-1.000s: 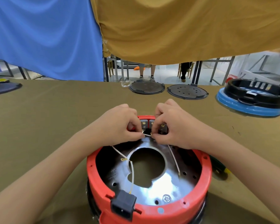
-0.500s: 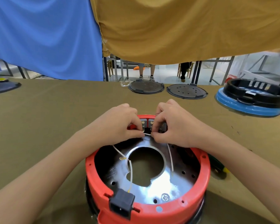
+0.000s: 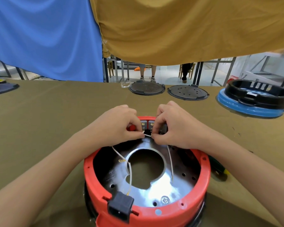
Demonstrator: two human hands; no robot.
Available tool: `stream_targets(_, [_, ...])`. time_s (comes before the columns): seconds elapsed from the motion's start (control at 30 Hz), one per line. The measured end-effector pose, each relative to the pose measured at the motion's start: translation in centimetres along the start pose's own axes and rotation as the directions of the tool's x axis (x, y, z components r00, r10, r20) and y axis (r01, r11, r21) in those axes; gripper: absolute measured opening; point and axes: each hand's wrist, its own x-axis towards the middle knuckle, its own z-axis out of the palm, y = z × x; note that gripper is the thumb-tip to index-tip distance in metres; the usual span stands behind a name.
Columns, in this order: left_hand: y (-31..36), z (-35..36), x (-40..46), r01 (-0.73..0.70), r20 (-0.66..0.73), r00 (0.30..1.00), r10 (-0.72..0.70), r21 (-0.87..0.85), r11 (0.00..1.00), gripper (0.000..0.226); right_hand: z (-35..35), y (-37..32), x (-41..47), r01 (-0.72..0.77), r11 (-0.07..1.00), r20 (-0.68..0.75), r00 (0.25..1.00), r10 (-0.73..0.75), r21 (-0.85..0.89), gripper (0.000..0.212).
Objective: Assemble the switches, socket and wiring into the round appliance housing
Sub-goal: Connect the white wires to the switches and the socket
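A round red housing (image 3: pixel 205 171) stands on the table in front of me, with a shiny metal plate (image 3: pixel 162 187) inside. A black socket (image 3: pixel 120 206) sits in its near rim. Two grey switches (image 3: pixel 147 125) with brass tabs sit at the far rim. My left hand (image 3: pixel 116 126) and my right hand (image 3: pixel 174 126) pinch the two ends of a short white wire (image 3: pixel 147 135) just below the switches. Two more white wires (image 3: pixel 129 171) trail over the plate, one toward the socket.
Two dark round lids (image 3: pixel 146 88) lie at the table's far edge. A black ring on a blue base (image 3: pixel 251 108) stands far right. A green and yellow tool (image 3: pixel 220 169) lies right of the housing. Another dark disc (image 3: pixel 2 89) sits far left. Blue and tan cloths hang behind.
Both hands stay pinched at the switches with only slight finger shifts. The view has drifted a little.
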Motion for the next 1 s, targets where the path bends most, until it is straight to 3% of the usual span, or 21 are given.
stream_targets(0.53, [0.02, 0.11, 0.13, 0.004, 0.033, 0.999, -0.006, 0.077, 0.997, 0.020, -0.02, -0.26, -0.04, 0.019, 0.997, -0.001, 1.000, -0.019, -0.069, 0.005])
stream_targets(0.77, [-0.19, 0.11, 0.18, -0.016, 0.014, 1.000, 0.016, 0.017, 1.000, 0.017, -0.13, -0.36, -0.11, 0.012, 0.999, -0.003, 1.000, -0.012, -0.047, 0.005])
stream_targets(1.0, [-0.18, 0.54, 0.49, 0.010, -0.024, 1.000, -0.008, 0.088, 0.996, 0.029, -0.04, -0.48, -0.09, 0.007, 0.992, 0.006, 1.000, -0.006, -0.124, 0.010])
